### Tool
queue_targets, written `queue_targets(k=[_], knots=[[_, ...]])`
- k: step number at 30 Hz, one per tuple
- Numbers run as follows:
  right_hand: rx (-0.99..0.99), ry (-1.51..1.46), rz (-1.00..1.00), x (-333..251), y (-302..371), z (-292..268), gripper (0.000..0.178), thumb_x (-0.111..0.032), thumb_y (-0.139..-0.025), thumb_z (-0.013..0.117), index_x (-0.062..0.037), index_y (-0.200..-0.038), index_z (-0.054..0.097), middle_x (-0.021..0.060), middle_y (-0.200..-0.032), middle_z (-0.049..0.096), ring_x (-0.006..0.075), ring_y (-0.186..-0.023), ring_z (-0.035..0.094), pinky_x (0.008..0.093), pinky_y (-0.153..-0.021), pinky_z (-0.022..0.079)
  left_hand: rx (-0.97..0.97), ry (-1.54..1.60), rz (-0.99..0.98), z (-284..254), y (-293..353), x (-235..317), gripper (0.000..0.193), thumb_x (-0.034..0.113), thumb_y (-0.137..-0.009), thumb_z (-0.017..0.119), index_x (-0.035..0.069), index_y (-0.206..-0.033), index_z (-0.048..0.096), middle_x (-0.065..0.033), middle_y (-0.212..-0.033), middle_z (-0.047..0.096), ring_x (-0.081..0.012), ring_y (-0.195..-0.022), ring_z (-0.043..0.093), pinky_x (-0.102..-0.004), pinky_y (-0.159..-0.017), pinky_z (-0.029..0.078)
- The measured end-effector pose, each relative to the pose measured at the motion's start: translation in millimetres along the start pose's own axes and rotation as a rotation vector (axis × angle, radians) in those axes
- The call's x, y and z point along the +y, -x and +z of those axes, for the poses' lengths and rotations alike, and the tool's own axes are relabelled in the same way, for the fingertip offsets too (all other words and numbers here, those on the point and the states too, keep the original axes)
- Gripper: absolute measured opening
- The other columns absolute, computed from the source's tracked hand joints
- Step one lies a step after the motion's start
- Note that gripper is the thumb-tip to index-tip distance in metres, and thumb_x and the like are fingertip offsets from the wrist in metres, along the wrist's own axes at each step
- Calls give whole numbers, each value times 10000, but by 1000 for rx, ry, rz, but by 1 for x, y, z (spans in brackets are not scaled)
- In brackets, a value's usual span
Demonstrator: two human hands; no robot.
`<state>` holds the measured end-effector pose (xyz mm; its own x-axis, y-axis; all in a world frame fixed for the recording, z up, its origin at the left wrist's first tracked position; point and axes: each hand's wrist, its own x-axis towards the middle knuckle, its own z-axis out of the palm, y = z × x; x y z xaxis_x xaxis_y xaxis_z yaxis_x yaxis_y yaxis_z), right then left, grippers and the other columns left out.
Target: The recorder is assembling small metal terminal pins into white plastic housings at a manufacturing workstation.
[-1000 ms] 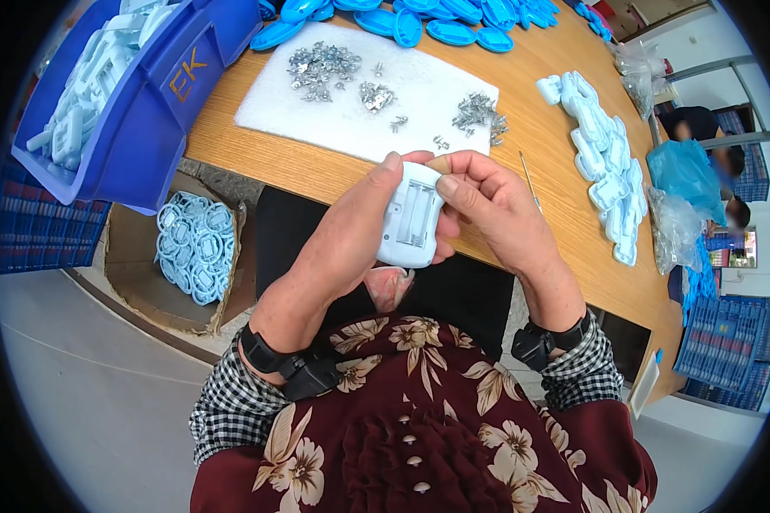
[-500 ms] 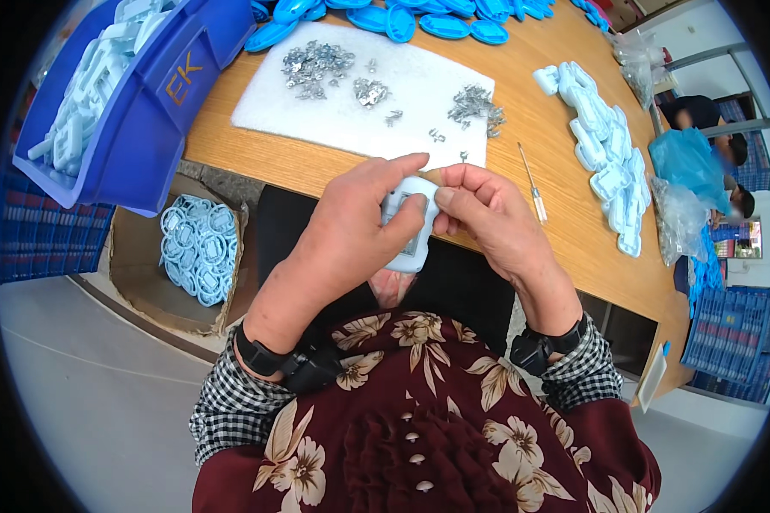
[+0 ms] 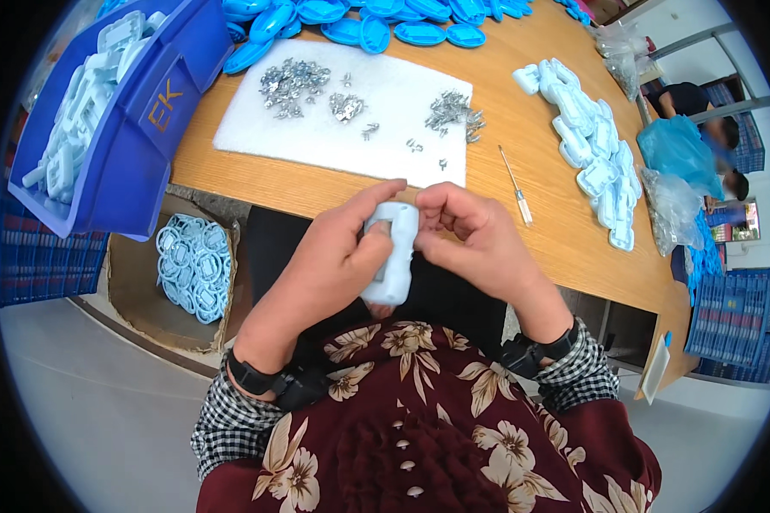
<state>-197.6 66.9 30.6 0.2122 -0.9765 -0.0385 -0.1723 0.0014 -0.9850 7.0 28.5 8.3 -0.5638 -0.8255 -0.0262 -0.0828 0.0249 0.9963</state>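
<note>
Your left hand [image 3: 321, 265] clamps one pale-blue casing [image 3: 393, 286], thumb across its face, just off the table's [image 3: 509, 107] near edge; your right hand [image 3: 479, 235] curls beside it, its pinch indiscernible. A steady left grip should help. Nearby: one screwdriver [image 3: 517, 188], one white pad [image 3: 316, 158], one blue bin [image 3: 137, 162]; metal pieces [image 3: 295, 81], uncountable.

Left hand [image 3: 334, 248] holding pale casing [image 3: 396, 278] (tilted), right hand [image 3: 481, 239] alongside

The view is bright, fisheye-bent and black around its rim.
</note>
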Motion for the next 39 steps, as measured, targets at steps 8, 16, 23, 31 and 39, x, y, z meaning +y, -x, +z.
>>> queue_targets(k=[8,16,23,31,39], knots=[[69,626,-358,4,0,-7,178,-134,-848,747,-71,-1003,683,106,-890,702,269,-765,688,335,-664,544,-232,458,-263,-8,4,0,480,97,-994,456,-36,-1456,457,-85,-1187,663,-89,-1000,633,-244,-878,522],[358,813,-111,22,-25,-51,206,-157,-881,702,-77,-1070,714,143,-922,690,327,-877,664,406,-760,525,38,891,-230,-22,6,-7,559,101,-923,637,-12,-1442,466,-95,-1072,688,-129,-857,680,-257,-746,570],[329,764,-296,45,-45,-60,94,-120,-865,687,-46,-919,704,140,-869,677,324,-802,657,398,-734,524,227,1196,-139,-17,-2,-19,601,227,-899,622,98,-1457,440,-126,-1106,645,-247,-923,666,-371,-665,594],[438,638,-316,22,-38,-71,102,-114,-830,716,-29,-883,701,147,-818,671,295,-740,665,383,-669,533,-49,1353,27,-19,-13,-26,665,160,-1009,535,219,-1587,211,-86,-1113,564,-186,-923,588,-373,-756,569],[391,427,-352,-9,-16,-43,128,-143,-827,734,-29,-860,683,103,-773,635,227,-670,636,340,-611,505,234,881,-253,11,-22,15,659,149,-971,613,124,-1549,297,-92,-1031,611,-174,-891,631,-370,-818,618]])
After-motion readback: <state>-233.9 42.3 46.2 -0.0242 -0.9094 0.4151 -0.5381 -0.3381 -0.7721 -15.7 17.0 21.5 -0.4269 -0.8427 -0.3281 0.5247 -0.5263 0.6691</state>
